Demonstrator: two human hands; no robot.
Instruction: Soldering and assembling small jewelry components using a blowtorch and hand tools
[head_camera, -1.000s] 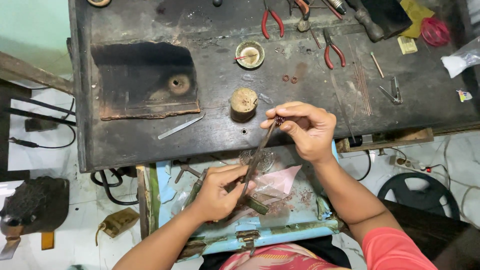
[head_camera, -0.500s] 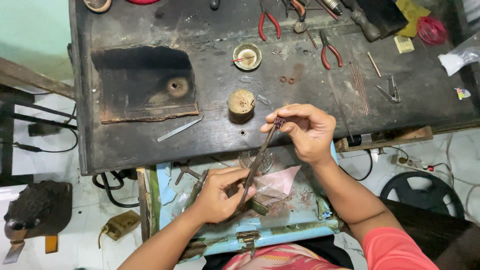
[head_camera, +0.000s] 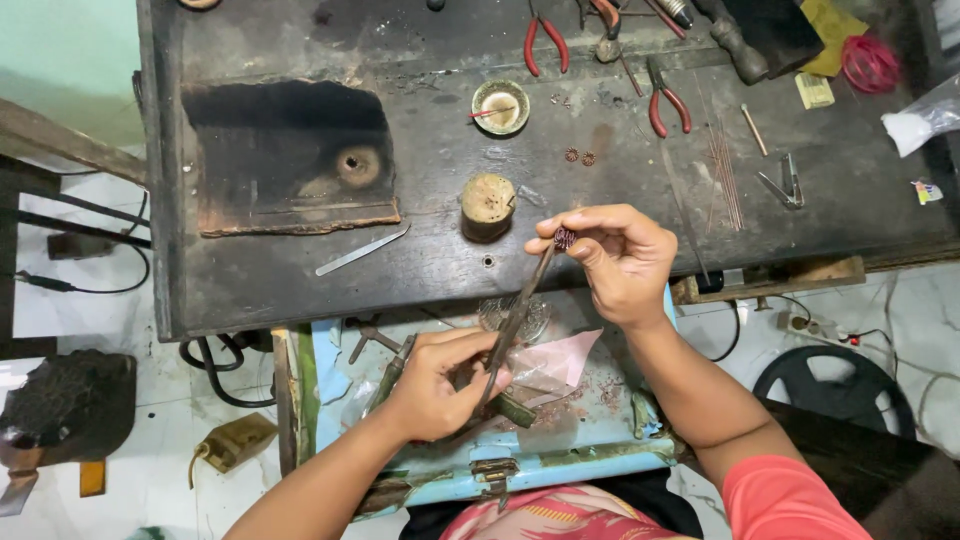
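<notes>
Tweezers (head_camera: 515, 320), long and dark, ran diagonally from the left hand (head_camera: 432, 385) up to the right hand (head_camera: 615, 255). The left hand was closed around the lower end of the tweezers, fingers curled over the shaft, above the open blue drawer (head_camera: 560, 460). The right hand was closed in a pinch, thumb and forefinger gripping a small coiled copper-coloured piece (head_camera: 564, 238) at the front edge of the workbench (head_camera: 250, 290). The tweezer tips met that piece between the fingertips.

Beneath the hands, the drawer held a pink sheet of paper (head_camera: 565, 358), a clear plastic bag and reddish metal dust. A dark-handled tool (head_camera: 388, 375) lay just beside the left hand.

On the workbench, a short wooden stump (head_camera: 488, 205) stood just to the left of the right hand. A flat metal blade (head_camera: 362, 250) lay further left, near a scorched rectangular block (head_camera: 290, 160) with a round hollow. Behind the stump sat a small brass bowl (head_camera: 500, 106). Two small copper rings (head_camera: 579, 156) lay near it on the bench top. Red-handled pliers (head_camera: 545, 42) and a second red-handled pair (head_camera: 668, 100) lay toward the back. Thin copper wires (head_camera: 728, 170) lay to the right, with steel tweezers (head_camera: 785, 185) beside them. A red wire coil (head_camera: 868, 62) rested at the far right corner
</notes>
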